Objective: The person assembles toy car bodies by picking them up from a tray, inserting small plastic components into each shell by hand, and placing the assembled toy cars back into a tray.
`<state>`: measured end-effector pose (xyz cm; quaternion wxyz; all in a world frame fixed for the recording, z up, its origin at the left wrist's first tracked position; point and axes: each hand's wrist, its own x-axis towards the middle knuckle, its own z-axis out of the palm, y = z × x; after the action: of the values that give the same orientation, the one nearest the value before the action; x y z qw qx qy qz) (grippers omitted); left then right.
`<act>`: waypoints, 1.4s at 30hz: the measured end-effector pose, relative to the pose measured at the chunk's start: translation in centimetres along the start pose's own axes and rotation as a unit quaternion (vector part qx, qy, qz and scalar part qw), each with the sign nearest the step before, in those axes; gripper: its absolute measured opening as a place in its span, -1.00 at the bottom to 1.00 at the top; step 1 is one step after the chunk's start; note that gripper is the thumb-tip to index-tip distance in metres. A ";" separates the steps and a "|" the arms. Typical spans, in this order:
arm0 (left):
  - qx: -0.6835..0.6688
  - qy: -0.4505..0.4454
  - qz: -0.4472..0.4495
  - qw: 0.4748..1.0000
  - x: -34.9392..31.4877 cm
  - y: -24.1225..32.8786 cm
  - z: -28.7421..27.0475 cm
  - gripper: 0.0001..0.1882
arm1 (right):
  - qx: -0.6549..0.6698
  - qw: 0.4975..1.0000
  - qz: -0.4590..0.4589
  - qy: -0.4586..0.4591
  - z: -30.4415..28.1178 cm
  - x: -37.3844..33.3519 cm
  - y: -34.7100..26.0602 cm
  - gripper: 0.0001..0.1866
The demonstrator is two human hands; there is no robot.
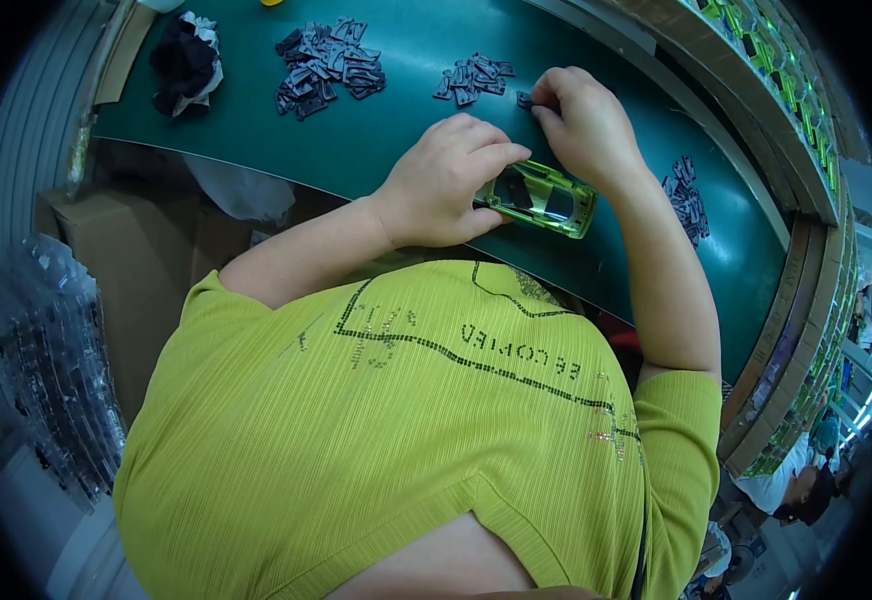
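My left hand [453,178] grips a shiny green toy car body [563,207] by one end, thumb on the near side and fingers over the far side. The car lies low over the green table near its front edge, dark parts showing in its middle. Farther right, my right hand [578,112] pinches a small dark plastic part [525,100] between thumb and fingertips. That part is just right of a small pile of similar dark parts [474,78].
A larger heap of dark parts [328,65] lies at the far left of the green table [396,120], another pile [687,200] at the right. Crumpled black and white cloth [186,64] sits at the left end. Trays of green car bodies [771,75] line the right; a cardboard box [126,270] stands below left.
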<state>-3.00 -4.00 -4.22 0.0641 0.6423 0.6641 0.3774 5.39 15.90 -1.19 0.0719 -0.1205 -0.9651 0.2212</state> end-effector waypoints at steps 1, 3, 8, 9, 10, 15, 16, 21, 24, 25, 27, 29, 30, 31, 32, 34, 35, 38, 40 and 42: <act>-0.002 -0.001 0.001 1.000 0.1 0.1 0.0 -0.33 | -0.016 0.999 0.016 0.030 -0.4 -0.5 -0.4 -0.84; 0.007 -0.001 -0.018 1.000 0.1 0.2 -0.2 -0.32 | 0.049 0.998 0.022 0.042 -1.5 -2.1 -1.7 -0.86; 0.009 0.001 -0.016 1.000 0.6 0.4 -0.1 -0.33 | 0.040 0.998 0.006 -0.056 -3.2 -5.4 -4.3 -0.84; 0.018 -0.002 -0.017 1.000 0.8 0.6 -0.1 -0.34 | -0.041 0.994 0.009 -0.100 -3.0 -5.3 -4.5 -0.83; 0.016 -0.004 -0.016 1.000 1.0 0.8 -0.1 -0.34 | -0.122 0.982 0.011 -0.144 -2.8 -5.2 -4.8 -0.82; 0.025 -0.021 -0.019 0.999 1.8 1.4 -0.1 -0.39 | -0.165 0.968 0.028 -0.187 -2.4 -4.3 -5.5 -0.86; 0.026 -0.021 -0.020 0.999 1.7 1.4 -0.1 -0.39 | -0.180 0.965 0.021 -0.189 -2.3 -4.1 -5.4 -0.89; 0.021 -0.007 -0.020 1.000 1.6 1.3 0.0 -0.37 | -0.203 0.962 0.010 -0.182 -2.4 -4.0 -5.2 -0.91; 0.022 -0.014 -0.033 0.999 1.5 1.2 0.0 -0.35 | -0.213 0.960 0.006 -0.181 -2.4 -4.2 -5.1 -0.91; 0.021 -0.014 -0.033 0.999 1.4 1.1 0.0 -0.35 | -0.207 0.967 -0.015 -0.147 -2.3 -4.5 -4.7 -0.91; 0.000 -0.013 -0.035 0.999 1.4 0.7 -0.1 -0.38 | -0.201 0.972 -0.036 -0.112 -2.3 -5.1 -3.9 -0.91; -0.043 0.021 -0.019 0.999 1.6 0.7 -0.3 -0.47 | -0.118 0.984 -0.132 -0.014 -2.6 -5.9 -3.1 -0.90; -0.086 0.054 -0.002 0.995 1.7 0.7 -0.4 -0.56 | -0.118 0.984 -0.133 -0.014 -3.0 -6.1 -3.3 -0.90; -0.086 0.053 -0.003 0.995 1.8 0.6 -0.4 -0.56 | -0.087 0.985 -0.148 -0.003 -3.6 -6.2 -3.5 -0.90; -0.093 0.045 0.014 0.995 2.0 0.4 -0.5 -0.65 | -0.058 0.985 -0.162 0.008 -3.9 -6.3 -3.7 -0.91; -0.100 0.035 0.031 0.994 2.1 0.4 -0.5 -0.73 | 0.004 0.989 -0.144 0.028 -3.7 -6.6 -3.6 -0.91; -0.122 0.039 0.010 0.992 2.1 0.5 -0.5 -0.78 | 0.065 0.989 -0.128 0.046 -3.5 -6.7 -3.4 -0.90; -0.156 0.061 -0.015 0.986 2.1 0.7 -0.4 -0.81 | 0.248 0.968 -0.025 0.040 -2.9 -7.5 -3.2 -0.87; -0.167 0.077 -0.019 0.983 2.0 1.0 -0.2 -0.81 | 0.235 0.969 -0.027 0.072 -2.3 -7.7 -2.3 -0.85; -0.059 0.126 -0.114 0.984 2.0 1.4 0.0 -0.79 | 0.224 0.969 -0.030 0.103 -1.7 -7.7 -1.9 -0.82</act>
<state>-2.20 -2.37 -2.60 0.0604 0.5049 0.7122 0.4840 12.72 12.88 0.53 0.2026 -0.0946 -0.8814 0.4161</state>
